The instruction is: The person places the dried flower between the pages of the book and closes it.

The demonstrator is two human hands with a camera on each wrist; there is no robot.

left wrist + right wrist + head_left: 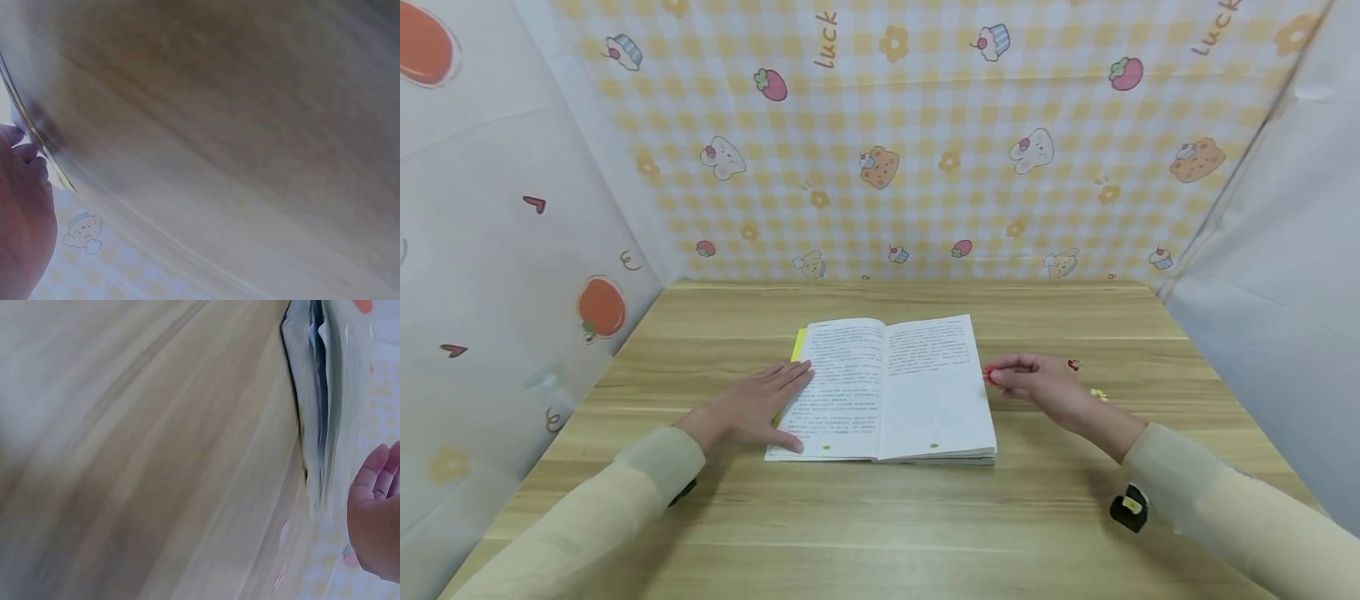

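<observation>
An open book (925, 408) with printed pages lies on the wooden table, a strip of yellow cover showing at its left edge. My left hand (767, 402) rests on the left page's outer side with fingers spread and straight. In the left wrist view, the same hand (25, 212) is partly cut off beside the book's edge (44, 147). At the right page's outer edge, my right hand (1037, 383) pinches a small red piece (991, 375) of unclear kind. In the right wrist view, the right hand (378, 515) is beside the thick page block (325, 412).
Right of the right hand lie a small red figure (1073, 364) and a small yellow flower-shaped piece (1099, 394) on the table (880, 533). A yellow checked cloth (925, 125) hangs behind the table, with white cloth at both sides.
</observation>
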